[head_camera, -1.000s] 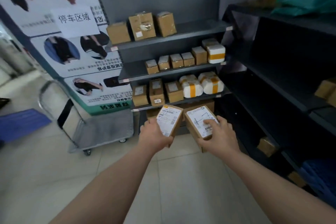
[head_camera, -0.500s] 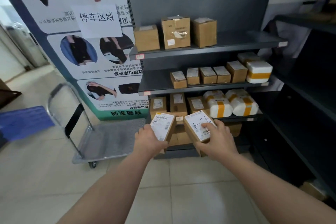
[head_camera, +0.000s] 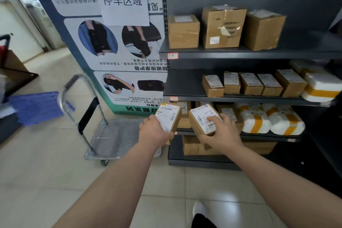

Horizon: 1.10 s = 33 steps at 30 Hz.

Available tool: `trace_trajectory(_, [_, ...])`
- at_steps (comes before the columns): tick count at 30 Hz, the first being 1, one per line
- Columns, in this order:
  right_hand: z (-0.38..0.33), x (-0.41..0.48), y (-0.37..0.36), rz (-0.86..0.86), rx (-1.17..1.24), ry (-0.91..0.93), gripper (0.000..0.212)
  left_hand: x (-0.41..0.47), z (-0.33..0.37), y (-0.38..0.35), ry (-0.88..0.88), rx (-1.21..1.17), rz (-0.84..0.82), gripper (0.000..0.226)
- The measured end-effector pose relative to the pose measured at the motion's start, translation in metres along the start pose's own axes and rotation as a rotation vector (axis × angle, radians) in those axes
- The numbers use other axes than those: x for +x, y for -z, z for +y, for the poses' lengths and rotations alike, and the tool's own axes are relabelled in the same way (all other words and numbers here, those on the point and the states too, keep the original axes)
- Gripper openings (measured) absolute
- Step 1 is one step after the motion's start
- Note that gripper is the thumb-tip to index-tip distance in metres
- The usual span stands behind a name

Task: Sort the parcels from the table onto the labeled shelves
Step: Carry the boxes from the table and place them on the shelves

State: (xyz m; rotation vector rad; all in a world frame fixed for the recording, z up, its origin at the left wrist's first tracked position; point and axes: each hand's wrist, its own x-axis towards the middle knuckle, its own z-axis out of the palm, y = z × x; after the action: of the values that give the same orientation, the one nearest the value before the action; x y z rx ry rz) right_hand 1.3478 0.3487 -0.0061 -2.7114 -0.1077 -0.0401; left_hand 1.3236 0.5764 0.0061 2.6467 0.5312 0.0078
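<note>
Before the shelves [head_camera: 240, 55], left hand [head_camera: 154, 131] gripping yellow-tagged parcel [head_camera: 169, 116], right hand [head_camera: 222, 135] gripping marked parcel [head_camera: 200, 116]

Brown cardboard parcels [head_camera: 212, 124], white labels, dark grey shelves [head_camera: 259, 54], white yellow-taped bundles [head_camera: 255, 121], blue crate [head_camera: 35, 107]

Pale tiled floor [head_camera: 46, 172] — steel trolley [head_camera: 118, 135] beside a poster banner [head_camera: 119, 42].

left hand [head_camera: 155, 132] and right hand [head_camera: 221, 135] held out forward side by side, fingers curled in a grip
</note>
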Motion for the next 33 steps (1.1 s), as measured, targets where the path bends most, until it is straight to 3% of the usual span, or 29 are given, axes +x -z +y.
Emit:
trace_trajectory(15, [-0.012,0.227,-0.034,-0.034,0.108,-0.024,0.075,0.207,0.057,-0.023,-0.007,0.069,-0.058,0.089])
trace_trajectory(21, [-0.015,0.273,-0.050,-0.032,-0.095,0.080,0.079,0.253,0.073,-0.051,-0.057,0.183,-0.067,0.074])
trace_trajectory(26, [-0.007,0.283,-0.054,0.033,-0.357,0.314,0.072,0.273,0.075,-0.069,-0.121,0.207,-0.132,0.068])
trace_trajectory(33, [-0.009,0.295,-0.061,-0.043,-0.393,0.322,0.070,0.294,0.089,-0.076,-0.138,0.236,-0.148,0.070])
